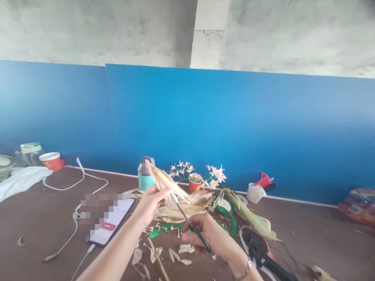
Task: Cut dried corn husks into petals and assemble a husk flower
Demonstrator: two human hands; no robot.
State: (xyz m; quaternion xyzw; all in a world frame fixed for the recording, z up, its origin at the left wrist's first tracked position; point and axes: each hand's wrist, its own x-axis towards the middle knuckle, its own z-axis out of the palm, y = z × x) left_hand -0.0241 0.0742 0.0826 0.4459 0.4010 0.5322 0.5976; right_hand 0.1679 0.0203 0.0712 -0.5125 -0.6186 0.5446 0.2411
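Brown tabletop (43, 218) runs along a blue wall (234, 125). The left hand (152, 201) is clamped on a dried husk (164, 181), held up above the table. The right hand (202, 230) is closed around the scissors (187, 222), whose blades meet the husk's lower edge. Pale trimmings (175, 253) lie scattered below, and husk flowers (202, 173) stand finished in a red cup (193, 186), so a good part of the work looks done. A pile of uncut husks (181, 212) under the hands suggests more remains.
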